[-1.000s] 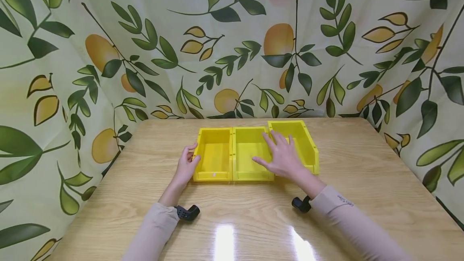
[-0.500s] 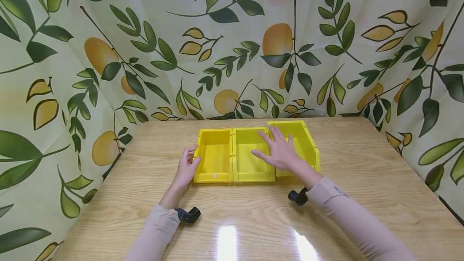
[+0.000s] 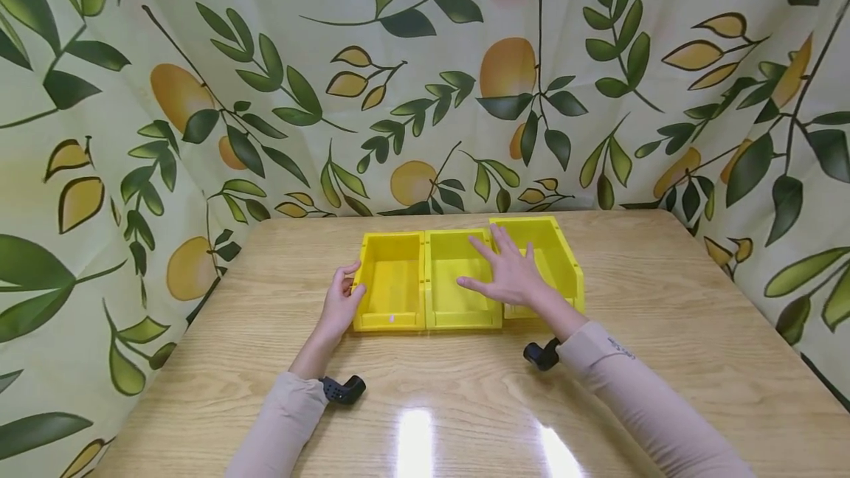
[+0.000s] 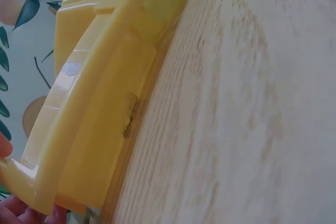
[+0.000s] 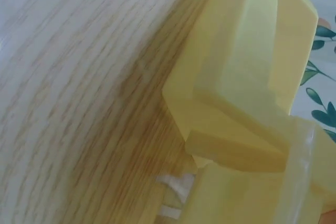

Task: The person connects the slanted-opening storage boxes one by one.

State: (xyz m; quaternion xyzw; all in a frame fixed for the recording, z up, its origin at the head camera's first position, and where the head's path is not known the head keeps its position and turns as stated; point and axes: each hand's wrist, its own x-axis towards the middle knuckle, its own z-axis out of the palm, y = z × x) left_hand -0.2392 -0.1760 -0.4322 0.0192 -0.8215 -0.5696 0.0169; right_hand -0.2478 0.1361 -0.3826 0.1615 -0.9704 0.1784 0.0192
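Three yellow storage bins stand in a row on the table: the left bin (image 3: 389,322), the middle bin (image 3: 462,320) and the right bin (image 3: 576,279). The left and middle bins line up side by side, while the right one sits slightly farther back. My left hand (image 3: 340,307) grips the left bin's outer side wall, thumb over the rim and fingers outside; the left wrist view shows that bin's front (image 4: 94,129). With fingers spread, my right hand (image 3: 516,276) is over the wall between the middle and right bins. Its fingers are out of the right wrist view.
The wooden table (image 3: 631,389) reaches back to a leaf-and-fruit patterned cloth (image 3: 412,94), which also hangs at both sides. Small white scraps (image 5: 178,187) show beside the right bin's base in the right wrist view. Black wrist cameras (image 3: 344,390) are worn on both wrists.
My right hand has shifted slightly left, fingers still spread. The left hand keeps its grip, and the bins stand as before, apart from a slight shift of the head view.
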